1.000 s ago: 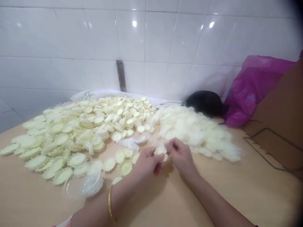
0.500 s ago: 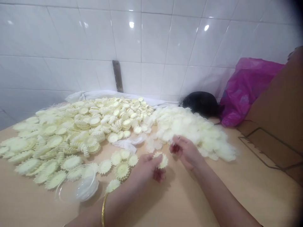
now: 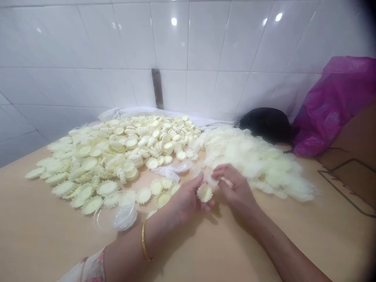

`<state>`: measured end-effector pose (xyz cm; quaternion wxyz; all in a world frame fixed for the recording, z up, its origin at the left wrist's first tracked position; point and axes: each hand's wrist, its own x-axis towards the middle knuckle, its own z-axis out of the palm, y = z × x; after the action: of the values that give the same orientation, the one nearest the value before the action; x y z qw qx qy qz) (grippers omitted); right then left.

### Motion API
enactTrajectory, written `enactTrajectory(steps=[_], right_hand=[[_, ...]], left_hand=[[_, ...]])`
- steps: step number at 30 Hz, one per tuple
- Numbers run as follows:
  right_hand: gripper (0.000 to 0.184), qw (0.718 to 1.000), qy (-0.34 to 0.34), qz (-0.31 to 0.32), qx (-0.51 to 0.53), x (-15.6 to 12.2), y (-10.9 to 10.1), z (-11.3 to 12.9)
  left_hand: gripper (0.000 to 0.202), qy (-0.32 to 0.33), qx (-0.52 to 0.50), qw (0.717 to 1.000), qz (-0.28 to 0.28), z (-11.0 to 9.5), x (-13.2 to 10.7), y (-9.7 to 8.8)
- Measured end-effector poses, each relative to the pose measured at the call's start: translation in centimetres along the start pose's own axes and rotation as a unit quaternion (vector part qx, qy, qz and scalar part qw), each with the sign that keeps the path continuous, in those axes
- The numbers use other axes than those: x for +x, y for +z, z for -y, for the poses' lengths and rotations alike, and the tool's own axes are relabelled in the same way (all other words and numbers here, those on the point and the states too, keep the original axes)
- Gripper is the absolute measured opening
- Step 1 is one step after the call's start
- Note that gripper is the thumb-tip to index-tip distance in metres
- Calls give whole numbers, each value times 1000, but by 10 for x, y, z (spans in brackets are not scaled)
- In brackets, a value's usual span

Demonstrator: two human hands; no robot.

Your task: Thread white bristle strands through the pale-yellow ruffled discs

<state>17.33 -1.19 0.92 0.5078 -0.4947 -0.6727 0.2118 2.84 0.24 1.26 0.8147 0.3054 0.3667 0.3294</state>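
Left hand (image 3: 185, 201) curled, gripping a toothed cream disc (image 3: 204, 193); right hand (image 3: 235, 186) half-closed, pinching a feathery piece (image 3: 209, 175).

The left hand (image 3: 185, 201) and the right hand (image 3: 235, 188) are held low and close together, and the fingertips of the two hands are just beside each other. The left fingers curve inward with the thumb above them. The right fingers bend down in a pinch. Behind the fingers, the wrists are a little bent, and the left forearm (image 3: 138, 250) and right forearm (image 3: 284, 246) go back to the lower corners.
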Motion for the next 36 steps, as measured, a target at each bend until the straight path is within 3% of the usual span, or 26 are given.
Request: enactTrajectory(steps=[3,8,11,16,21,23,25,27,29,31,36], right_hand=[[27,999,-4,38,6,-2,1,1],[21,997,51,-9,49,3,-3,-9],[18,994,96,-39,31,6,-6,-15],[18,993,106,-45,-17,4,-5,-16],[12,992,61,45,-99,0,1,-16],[15,980,18,89,-176,0,2,-23],[15,965,-8,78,-249,2,1,-30],[13,958,-10,7,-285,3,-2,-33],[14,960,-6,-68,-271,4,-5,-29],[15,973,2,-91,-214,4,-5,-19],[25,996,82,11,-25,-1,1,5]], left_hand=[[17,10,28,999,-35,2,2,-3],[12,50,72,994,-64,3,2,-5],[12,49,71,993,-82,2,2,-3],[8,65,44,991,-106,-4,2,-5],[32,120,35,983,-137,-17,1,-12],[31,130,30,982,-132,-19,2,-12],[22,120,35,987,-101,-18,3,-12],[11,106,53,990,-71,-14,4,-10],[5,98,81,990,-60,-9,5,-10],[6,102,109,987,-59,-5,4,-10],[20,121,144,981,-52,-3,2,-11]])
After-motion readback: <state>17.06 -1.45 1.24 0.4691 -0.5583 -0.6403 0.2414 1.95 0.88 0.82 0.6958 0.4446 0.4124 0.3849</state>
